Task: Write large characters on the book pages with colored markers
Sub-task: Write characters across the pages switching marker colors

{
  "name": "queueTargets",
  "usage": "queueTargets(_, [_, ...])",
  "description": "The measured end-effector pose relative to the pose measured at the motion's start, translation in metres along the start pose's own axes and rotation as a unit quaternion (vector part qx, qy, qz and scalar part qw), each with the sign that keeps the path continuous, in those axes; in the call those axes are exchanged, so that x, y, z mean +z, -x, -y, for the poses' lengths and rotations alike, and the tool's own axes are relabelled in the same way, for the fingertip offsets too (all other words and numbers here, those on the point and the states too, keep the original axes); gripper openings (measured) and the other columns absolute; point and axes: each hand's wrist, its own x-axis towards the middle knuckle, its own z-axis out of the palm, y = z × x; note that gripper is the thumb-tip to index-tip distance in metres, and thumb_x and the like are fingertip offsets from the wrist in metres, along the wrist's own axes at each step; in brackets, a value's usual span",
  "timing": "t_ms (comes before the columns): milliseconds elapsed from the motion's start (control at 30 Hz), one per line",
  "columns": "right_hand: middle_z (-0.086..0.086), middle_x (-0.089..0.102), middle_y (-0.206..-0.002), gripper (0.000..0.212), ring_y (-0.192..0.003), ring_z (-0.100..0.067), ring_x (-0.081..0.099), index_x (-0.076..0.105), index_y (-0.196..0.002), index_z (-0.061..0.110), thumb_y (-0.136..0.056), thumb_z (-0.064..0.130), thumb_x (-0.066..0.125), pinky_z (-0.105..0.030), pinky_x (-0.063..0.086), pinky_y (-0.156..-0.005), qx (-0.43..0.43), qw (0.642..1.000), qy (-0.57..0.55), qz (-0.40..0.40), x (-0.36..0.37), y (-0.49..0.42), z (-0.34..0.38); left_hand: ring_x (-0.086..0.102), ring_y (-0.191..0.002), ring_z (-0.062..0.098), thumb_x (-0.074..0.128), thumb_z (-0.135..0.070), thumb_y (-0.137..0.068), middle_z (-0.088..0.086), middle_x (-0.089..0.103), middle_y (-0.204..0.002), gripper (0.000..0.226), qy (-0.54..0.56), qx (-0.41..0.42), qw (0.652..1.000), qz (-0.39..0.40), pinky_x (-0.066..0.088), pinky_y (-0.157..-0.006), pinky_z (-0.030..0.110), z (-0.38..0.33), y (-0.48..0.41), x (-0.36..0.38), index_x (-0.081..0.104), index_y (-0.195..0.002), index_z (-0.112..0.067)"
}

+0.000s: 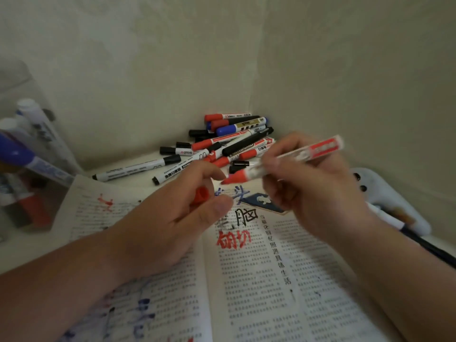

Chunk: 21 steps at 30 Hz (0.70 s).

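Right hand [313, 193] grips uncapped red marker [318, 149] over open book [259, 280]; left hand [167, 225] fingers curl round red cap [201, 195].

Dim, soft indoor light through a wide-angle lens.
The brightest patch falls on the book [259, 255] near its top edge and on the pens [229, 141] piled behind it, while the bottom corners sink into shadow. The right hand [318, 193] and its red marker [296, 156] smear with motion blur. The pen box [24, 156] at the left edge is out of focus, and the walls [148, 70] bow.
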Motion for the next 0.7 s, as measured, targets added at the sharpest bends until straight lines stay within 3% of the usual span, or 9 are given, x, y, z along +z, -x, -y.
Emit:
queueTargets(67, [-0.013,0.05,-0.055,0.012,-0.042,-0.019,0.041,0.059,-0.065,0.015,-0.075,0.008,0.057,-0.02,0.028,-0.041,0.015,0.997,-0.045,-0.057,-0.015,-0.003,0.005,0.054,-0.072,0.013,0.036,-0.069,-0.091,-0.007,0.058,-0.094,0.037,-0.003,-0.005,1.0,-0.003,0.046,-0.066,0.029,0.003,0.002,-0.001,0.041,-0.123,-0.053])
queueTargets(133, [-0.018,0.046,-0.056,0.009,-0.039,-0.022,0.04,0.057,-0.066,0.008,-0.072,0.007,0.05,-0.022,0.026,-0.039,0.049,0.997,-0.04,-0.048,-0.027,-0.003,0.006,0.053,-0.069,0.014,0.038,-0.048,-0.096,-0.01,0.058,-0.099,0.027,0.001,-0.016,1.0,-0.007,0.046,-0.062,0.03,0.006,0.0,-0.002,0.041,-0.123,-0.05])
queueTargets(200, [-0.024,0.057,-0.06,0.018,-0.043,-0.028,0.052,0.067,-0.075,0.0,-0.075,0.009,0.052,-0.026,0.04,-0.039,0.102,0.995,-0.004,0.022,-0.033,-0.001,0.004,0.058,-0.08,0.014,0.037,-0.027,-0.097,-0.016,0.058,-0.106,0.032,-0.014,-0.018,1.0,-0.007,0.046,-0.065,0.027,0.009,-0.001,-0.001,0.042,-0.124,-0.043])
queueTargets(300, [-0.023,0.073,-0.08,0.019,-0.065,-0.029,0.07,0.078,-0.088,0.005,-0.081,0.008,0.061,-0.035,0.059,-0.059,0.168,0.975,0.077,0.125,-0.032,0.002,0.001,0.06,-0.108,0.012,0.036,-0.018,-0.096,-0.02,0.058,-0.112,0.042,-0.035,0.002,0.999,-0.012,0.047,-0.083,0.022,0.011,-0.003,0.004,0.036,-0.127,-0.046])
queueTargets(367, [-0.017,0.074,-0.079,0.007,-0.068,-0.023,0.071,0.074,-0.087,0.003,-0.08,0.002,0.072,-0.029,0.058,-0.063,0.163,0.969,0.13,0.135,-0.031,0.002,0.002,0.063,-0.114,0.012,0.042,-0.018,-0.098,-0.019,0.061,-0.115,0.045,-0.014,0.012,1.0,-0.019,0.051,-0.092,0.029,0.011,-0.003,0.005,0.034,-0.131,-0.049])
queueTargets(433, [-0.014,0.073,-0.074,0.014,-0.066,-0.02,0.07,0.069,-0.082,0.005,-0.08,-0.006,0.078,-0.025,0.056,-0.062,0.16,0.961,0.191,0.122,-0.031,0.002,0.002,0.064,-0.117,0.009,0.05,-0.025,-0.101,-0.018,0.067,-0.116,0.037,0.005,0.004,1.0,-0.021,0.052,-0.098,0.031,0.009,-0.003,0.005,0.037,-0.131,-0.041])
queueTargets(500, [-0.015,0.073,-0.072,0.016,-0.066,-0.021,0.07,0.068,-0.078,0.008,-0.083,-0.006,0.074,-0.029,0.056,-0.065,0.158,0.95,0.243,0.116,-0.031,0.001,0.003,0.065,-0.114,0.003,0.057,-0.037,-0.094,-0.022,0.07,-0.114,0.029,0.0,-0.008,1.0,-0.02,0.051,-0.098,0.03,0.006,-0.003,0.002,0.044,-0.119,-0.042])
queueTargets(633, [-0.015,0.073,-0.074,0.014,-0.066,-0.02,0.069,0.07,-0.079,0.009,-0.083,-0.003,0.075,-0.029,0.057,-0.066,0.147,0.942,0.274,0.122,-0.029,0.001,0.003,0.061,-0.104,-0.014,0.064,-0.051,-0.081,-0.036,0.066,-0.108,0.023,-0.076,-0.011,0.997,-0.024,0.043,-0.082,0.003,0.004,-0.004,0.001,0.056,-0.101,-0.041])
queueTargets(700, [-0.012,0.073,-0.073,0.011,-0.065,-0.02,0.067,0.071,-0.08,0.01,-0.082,0.001,0.078,-0.031,0.055,-0.064,0.133,0.938,0.296,0.121,-0.029,0.001,0.002,0.061,-0.103,-0.005,0.066,-0.059,-0.085,-0.028,0.065,-0.107,0.023,-0.122,0.019,0.992,-0.029,0.04,-0.081,0.002,0.004,-0.005,-0.001,0.061,-0.101,-0.042])
